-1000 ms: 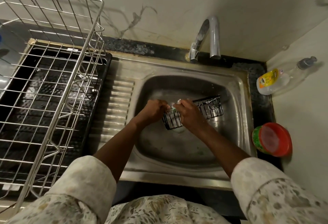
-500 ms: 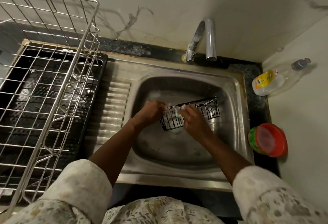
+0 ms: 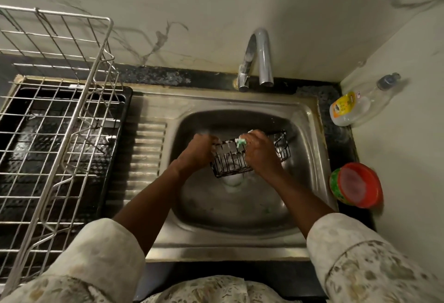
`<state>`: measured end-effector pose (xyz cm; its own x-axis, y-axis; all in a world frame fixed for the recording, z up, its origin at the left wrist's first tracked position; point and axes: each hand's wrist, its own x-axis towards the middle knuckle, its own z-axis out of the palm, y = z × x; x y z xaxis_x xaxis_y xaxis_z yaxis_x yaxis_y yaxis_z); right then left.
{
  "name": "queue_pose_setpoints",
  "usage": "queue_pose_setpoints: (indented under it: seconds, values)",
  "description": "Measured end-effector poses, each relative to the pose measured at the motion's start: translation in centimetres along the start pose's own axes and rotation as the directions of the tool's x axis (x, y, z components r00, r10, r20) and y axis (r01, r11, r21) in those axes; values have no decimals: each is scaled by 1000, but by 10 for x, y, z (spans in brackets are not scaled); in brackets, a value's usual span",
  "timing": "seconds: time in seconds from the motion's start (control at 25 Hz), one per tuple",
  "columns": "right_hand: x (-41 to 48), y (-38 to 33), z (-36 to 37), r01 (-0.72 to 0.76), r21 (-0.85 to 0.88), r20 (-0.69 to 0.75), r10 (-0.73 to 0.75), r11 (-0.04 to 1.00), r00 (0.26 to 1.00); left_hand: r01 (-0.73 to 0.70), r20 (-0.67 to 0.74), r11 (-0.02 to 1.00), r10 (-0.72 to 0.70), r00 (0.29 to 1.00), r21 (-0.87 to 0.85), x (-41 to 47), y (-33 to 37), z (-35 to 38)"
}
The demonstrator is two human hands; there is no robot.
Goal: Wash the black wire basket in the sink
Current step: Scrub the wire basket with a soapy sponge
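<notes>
Position: black wire basket [image 3: 230,163] held over the steel sink [image 3: 240,213], foam on its wires | left hand [image 3: 195,153]: my fingers curled round its left end | right hand [image 3: 261,153]: my fingers pinching a green scrub pad [image 3: 241,142] against its top rim; faucet [image 3: 262,57] behind

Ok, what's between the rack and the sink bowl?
Only the ribbed drainboard, with nothing on it, as the head view shows. The rack ends at its left edge and the bowl starts at its right.
</notes>
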<state>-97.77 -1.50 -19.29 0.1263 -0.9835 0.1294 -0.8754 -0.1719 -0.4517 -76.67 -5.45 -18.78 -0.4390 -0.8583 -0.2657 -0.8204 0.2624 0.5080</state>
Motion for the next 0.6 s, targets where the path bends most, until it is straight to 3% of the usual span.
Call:
queue_pose_setpoints:
  seconds: [0.2,0.4,0.6]
  values:
    - [-14,1,6,206,-90,87,-198,974,976,-3,-8,1000,3,1000,-18,-2,2,-4]
    - [-36,2,4,213,-114,144,-196,970,970,-52,-82,995,45,996,-83,4,34,13]
    - [-82,18,-11,305,-67,281,-276,950,919,1,-89,992,-13,996,-129,8,40,27]
